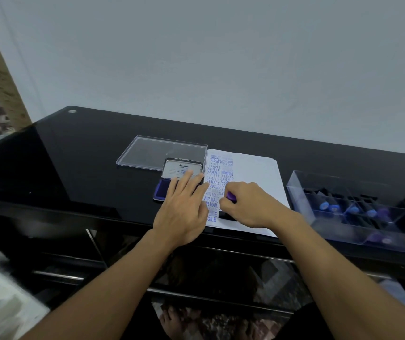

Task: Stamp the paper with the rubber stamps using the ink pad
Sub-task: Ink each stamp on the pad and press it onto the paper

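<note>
A white paper (253, 173) lies on the black glass table (86, 168), its left part filled with blue stamped words. My right hand (250, 204) grips a rubber stamp (231, 197) with a purple handle, and the stamp's dark base (227, 215) sits pressed on the paper near the front edge. My left hand (184, 207) lies flat with straight fingers over the open ink pad (169, 177) and the paper's left edge. Part of the blue pad shows at the left of that hand.
A clear plastic lid (157, 150) lies behind the ink pad. At the right stands a clear compartment box (358, 212) with several more stamps. The table's front edge runs just below the paper. A grey wall rises behind.
</note>
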Demonstrator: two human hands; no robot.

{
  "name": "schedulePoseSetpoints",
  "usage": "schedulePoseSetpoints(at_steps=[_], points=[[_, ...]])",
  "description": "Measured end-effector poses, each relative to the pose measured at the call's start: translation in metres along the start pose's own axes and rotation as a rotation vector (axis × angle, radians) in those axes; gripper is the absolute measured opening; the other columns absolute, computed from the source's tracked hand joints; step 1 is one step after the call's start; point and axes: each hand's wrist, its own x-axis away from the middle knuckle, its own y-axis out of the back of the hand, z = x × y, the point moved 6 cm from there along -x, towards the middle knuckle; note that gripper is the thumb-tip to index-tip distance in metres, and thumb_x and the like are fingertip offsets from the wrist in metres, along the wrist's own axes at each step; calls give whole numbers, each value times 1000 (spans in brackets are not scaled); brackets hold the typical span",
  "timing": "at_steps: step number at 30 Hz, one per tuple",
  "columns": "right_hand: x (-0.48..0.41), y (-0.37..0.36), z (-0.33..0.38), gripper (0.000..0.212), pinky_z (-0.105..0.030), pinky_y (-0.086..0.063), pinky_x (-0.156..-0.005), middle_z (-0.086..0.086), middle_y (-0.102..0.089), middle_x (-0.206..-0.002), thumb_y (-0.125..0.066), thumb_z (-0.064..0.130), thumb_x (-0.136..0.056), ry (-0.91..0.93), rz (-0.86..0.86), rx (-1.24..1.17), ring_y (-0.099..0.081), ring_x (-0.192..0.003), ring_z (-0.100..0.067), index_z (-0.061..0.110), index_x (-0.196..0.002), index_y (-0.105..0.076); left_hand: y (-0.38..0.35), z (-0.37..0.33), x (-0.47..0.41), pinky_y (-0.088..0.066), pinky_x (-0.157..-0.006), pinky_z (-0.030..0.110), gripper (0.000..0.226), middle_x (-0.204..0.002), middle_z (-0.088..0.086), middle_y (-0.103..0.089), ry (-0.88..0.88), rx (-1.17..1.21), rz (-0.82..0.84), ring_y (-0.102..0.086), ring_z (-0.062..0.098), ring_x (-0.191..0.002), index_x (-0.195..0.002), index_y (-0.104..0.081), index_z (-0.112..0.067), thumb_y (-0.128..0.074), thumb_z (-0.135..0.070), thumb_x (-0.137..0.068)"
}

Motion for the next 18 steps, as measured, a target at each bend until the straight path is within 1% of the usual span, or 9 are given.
schedulePoseSetpoints(at_steps=[8,14,18], points=[[1,-7,0,26,-30,-31,-55,-4,-53,-74,-50,32,-95,-8,-8,18,-44,-63,-18,18,-75,-43,-2,2,1,-25,-118,53,45,-149,6,-46,1,-5,-1,-29,30,-147,-135,-54,-11,-39,-25,-96],[6,-11,1,25,-33,-36,-58,-9,-59,-77,-48,30,-96,2,-41,3,-49,-66,-23,8,-86,-51,-2,1,1,-29,-116,54,46,-147,7,-47,-6,-14,1,-31,30,-146,-134,-55,-10,-35,-26,-96],[6,-13,0,25,-36,-38,-58,-9,-59,-76,-47,31,-96,6,-65,6,-51,-67,-26,8,-86,-50,-3,1,2,-29,-116,54,46,-147,6,-47,-8,-16,-1,-32,30,-146,-134,-55,-10,-35,-26,-96]])
